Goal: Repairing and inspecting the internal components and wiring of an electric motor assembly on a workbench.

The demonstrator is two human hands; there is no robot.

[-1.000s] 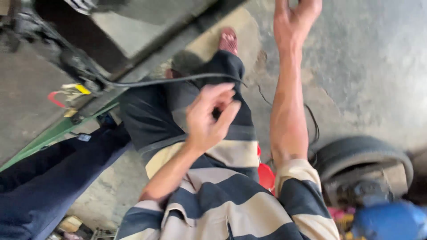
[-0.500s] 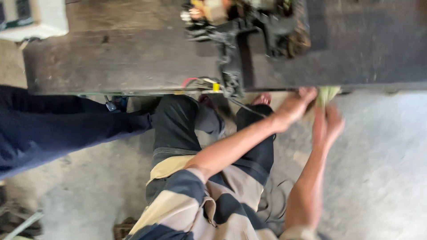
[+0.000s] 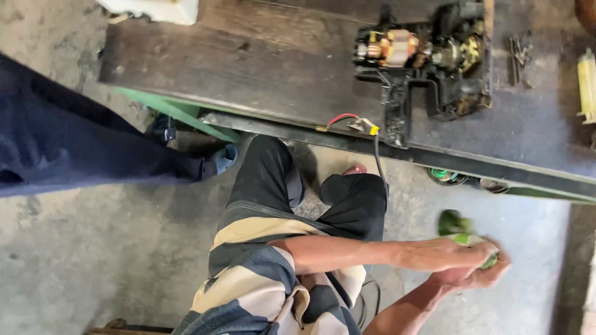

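Note:
My left hand [image 3: 462, 253] and my right hand [image 3: 481, 277] meet at the right, low over the concrete floor, both closed around a small green object [image 3: 456, 226]. The object is blurred and I cannot tell what it is. My left forearm reaches across my lap from my striped shirt [image 3: 261, 279], and my right forearm comes up from the bottom edge. Just beyond my knees runs a dark workbench [image 3: 248, 68]. On it lies an opened black power tool [image 3: 428, 62] with its copper motor showing, and its cable [image 3: 377, 155] hangs over the bench edge.
Another person's leg in dark blue trousers [image 3: 81, 146] stretches in from the left, foot under the bench. A white box [image 3: 155, 9] sits at the bench's far left. Loose screws [image 3: 518, 53] and a pale bottle [image 3: 586, 80] lie at its right end.
The view has swung from the floor up to the bench. My hands have come together on the green object and dropped from the bench edge to the right, near the floor.

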